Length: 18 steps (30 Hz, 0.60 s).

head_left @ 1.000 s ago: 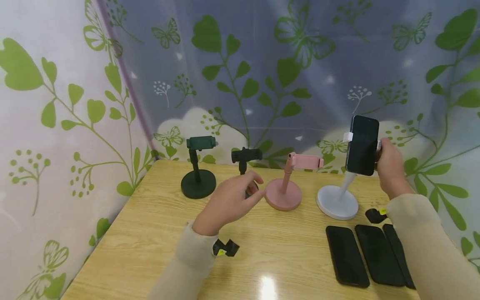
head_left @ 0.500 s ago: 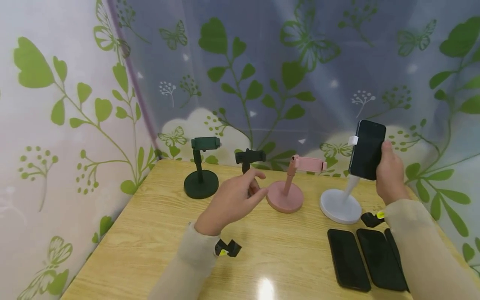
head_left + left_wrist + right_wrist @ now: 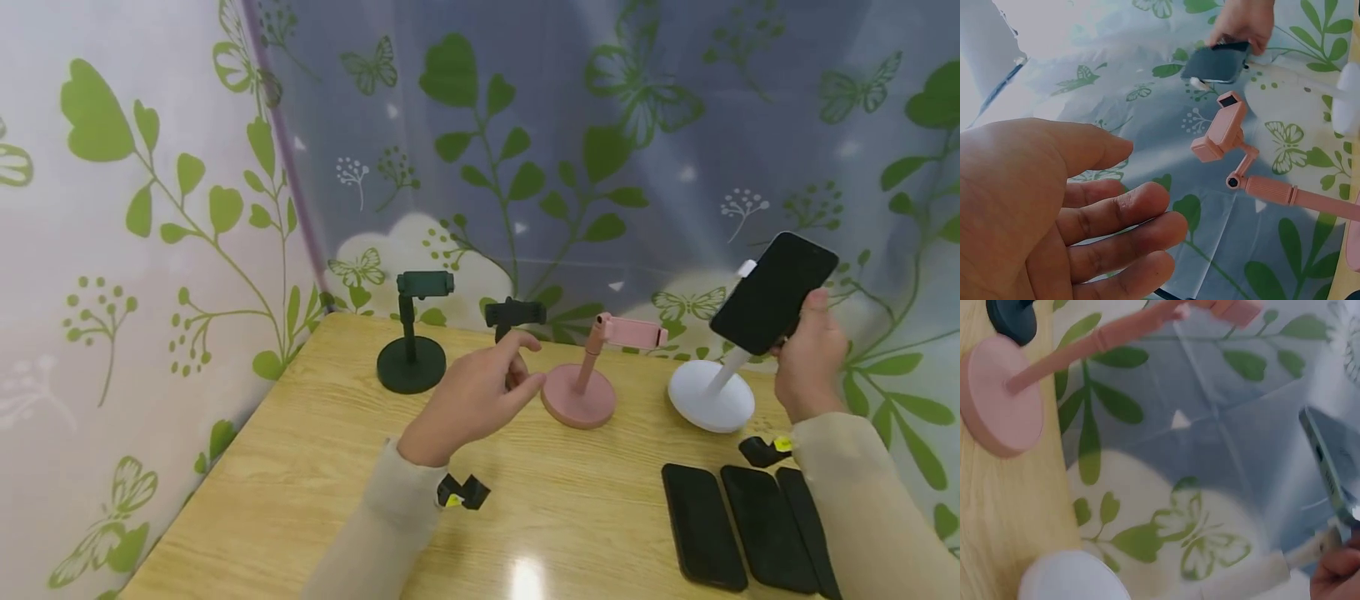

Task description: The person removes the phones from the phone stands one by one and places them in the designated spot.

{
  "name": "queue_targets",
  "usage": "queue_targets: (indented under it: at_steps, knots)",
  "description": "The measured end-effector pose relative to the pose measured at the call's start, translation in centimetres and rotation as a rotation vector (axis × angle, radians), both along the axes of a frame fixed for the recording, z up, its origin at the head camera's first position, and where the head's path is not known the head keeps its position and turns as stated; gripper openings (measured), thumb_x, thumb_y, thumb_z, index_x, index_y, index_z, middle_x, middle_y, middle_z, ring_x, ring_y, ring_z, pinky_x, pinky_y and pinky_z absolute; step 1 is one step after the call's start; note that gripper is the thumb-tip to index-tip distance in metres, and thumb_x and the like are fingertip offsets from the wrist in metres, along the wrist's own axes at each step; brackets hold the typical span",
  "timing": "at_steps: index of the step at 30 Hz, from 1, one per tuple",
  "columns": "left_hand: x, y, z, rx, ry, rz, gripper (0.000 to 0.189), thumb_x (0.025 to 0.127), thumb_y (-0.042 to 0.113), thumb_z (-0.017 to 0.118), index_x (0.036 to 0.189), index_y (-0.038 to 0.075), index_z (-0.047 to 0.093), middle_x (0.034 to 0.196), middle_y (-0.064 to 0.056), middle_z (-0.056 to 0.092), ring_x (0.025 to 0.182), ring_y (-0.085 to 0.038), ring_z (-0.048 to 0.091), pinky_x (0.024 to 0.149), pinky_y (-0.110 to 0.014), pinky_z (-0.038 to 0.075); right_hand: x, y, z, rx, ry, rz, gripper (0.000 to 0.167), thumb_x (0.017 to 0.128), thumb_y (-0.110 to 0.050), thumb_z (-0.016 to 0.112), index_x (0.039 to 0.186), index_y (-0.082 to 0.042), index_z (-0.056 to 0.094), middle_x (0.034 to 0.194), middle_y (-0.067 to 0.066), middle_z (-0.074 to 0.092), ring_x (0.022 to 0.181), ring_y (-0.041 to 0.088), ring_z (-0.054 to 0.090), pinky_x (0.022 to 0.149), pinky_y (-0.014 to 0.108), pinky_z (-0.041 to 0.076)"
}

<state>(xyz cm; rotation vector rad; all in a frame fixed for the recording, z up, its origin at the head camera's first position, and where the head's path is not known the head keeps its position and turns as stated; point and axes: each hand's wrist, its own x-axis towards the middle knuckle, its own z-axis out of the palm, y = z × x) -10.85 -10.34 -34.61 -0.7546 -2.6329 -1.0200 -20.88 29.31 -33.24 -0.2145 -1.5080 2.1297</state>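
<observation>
A black-screened smartphone (image 3: 776,292) sits slanted in the clamp of a white phone stand (image 3: 708,396) at the right. My right hand (image 3: 812,358) holds the phone at its lower right edge, thumb along the side and fingers behind. In the right wrist view only part of this hand (image 3: 1338,572) shows, under the phone (image 3: 1335,462). My left hand (image 3: 476,396) hangs over the table before a black phone stand (image 3: 515,313), partly hiding it. Its fingers are loosely bent with nothing in them; the left wrist view shows the palm (image 3: 1016,206) bare.
A pink phone stand (image 3: 579,396) stands between my hands, and a dark green one (image 3: 410,367) at the left. Several black phones (image 3: 703,527) lie side by side at the front right, partly under my right sleeve. A patterned curtain (image 3: 450,167) hangs behind the table.
The phone has turned clockwise from near upright to a slant, my right hand turning with it. The white stand's base has shifted right and back. My left hand keeps its pose.
</observation>
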Motion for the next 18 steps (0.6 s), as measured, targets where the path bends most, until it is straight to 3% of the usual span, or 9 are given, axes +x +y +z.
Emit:
queue_targets:
  at_steps: [5, 10, 14, 18]
  knots:
    - [0.4, 0.0, 0.1, -0.030, 0.011, -0.003, 0.031, 0.106, 0.036, 0.060, 0.130, 0.017, 0.060, 0.083, 0.016, 0.063, 0.063, -0.002, 0.058, 0.063, -0.026, 0.050, 1.8, -0.3, 2.0, -0.030, 0.147, -0.104, 0.049, 0.105, -0.034, 0.058, 0.068, -0.003, 0.049, 0.057, 0.004, 0.048, 0.045, 0.012, 0.041, 0.043, 0.020, 0.035]
    - [1.2, 0.1, 0.9, -0.041, 0.035, -0.009, 0.026, 0.105, 0.035, 0.062, 0.125, 0.017, 0.063, 0.083, 0.016, 0.064, 0.064, -0.001, 0.058, 0.063, -0.026, 0.051, 4.7, -0.9, 3.5, 0.153, 0.230, -0.176, 0.049, 0.100, -0.033, 0.067, 0.067, -0.001, 0.050, 0.061, 0.004, 0.043, 0.050, 0.013, 0.036, 0.048, 0.020, 0.029]
    - [1.8, 0.1, 1.3, -0.072, 0.065, -0.019, 0.020, 0.105, 0.034, 0.062, 0.118, 0.019, 0.065, 0.081, 0.016, 0.063, 0.064, 0.000, 0.057, 0.064, -0.025, 0.050, 7.8, -2.0, 4.4, 0.228, 0.271, -0.138, 0.045, 0.102, -0.030, 0.066, 0.073, 0.003, 0.057, 0.064, 0.007, 0.044, 0.054, 0.018, 0.031, 0.051, 0.027, 0.021]
    - [2.6, 0.3, 1.8, -0.068, 0.099, -0.054, 0.016, 0.106, 0.035, 0.060, 0.111, 0.021, 0.067, 0.083, 0.017, 0.063, 0.069, 0.002, 0.057, 0.065, -0.024, 0.050, 11.0, -3.3, 4.9, 0.264, 0.204, -0.088, 0.040, 0.104, -0.031, 0.061, 0.097, 0.007, 0.070, 0.076, 0.010, 0.055, 0.061, 0.021, 0.036, 0.051, 0.026, 0.026]
